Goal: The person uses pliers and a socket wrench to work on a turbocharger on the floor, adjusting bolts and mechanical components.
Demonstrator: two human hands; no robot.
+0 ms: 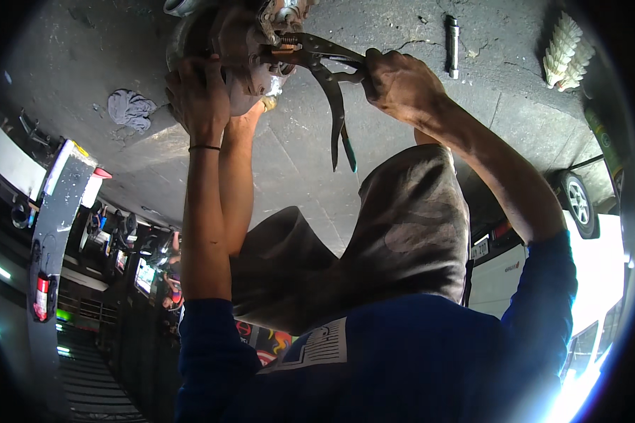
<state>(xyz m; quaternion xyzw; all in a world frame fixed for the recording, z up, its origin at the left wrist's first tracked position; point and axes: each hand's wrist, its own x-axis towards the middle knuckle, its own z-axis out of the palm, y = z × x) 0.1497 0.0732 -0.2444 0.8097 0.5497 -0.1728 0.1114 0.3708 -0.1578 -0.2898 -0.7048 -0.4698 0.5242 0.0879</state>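
Observation:
My left hand [199, 99] has its fingers bent against a rusty metal assembly [236, 42] at the top of the view, gripping its side. My right hand [398, 81] is closed on the upper handle of large dark locking pliers [317, 56], whose jaws sit at a copper-coloured fitting [282, 53] on the assembly. A second long handle of the tool, with a green-tipped lever, hangs down between my arms. My bare leg reaches up behind my left forearm to the assembly's lower edge.
On the concrete floor [303, 183] lie a grey rag [127, 109], a metal rod [454, 49] and white gloves [564, 53]. A wheel [577, 202] and white vehicle [508, 278] are at right. A post [60, 211] and a distant person [173, 296] are at left.

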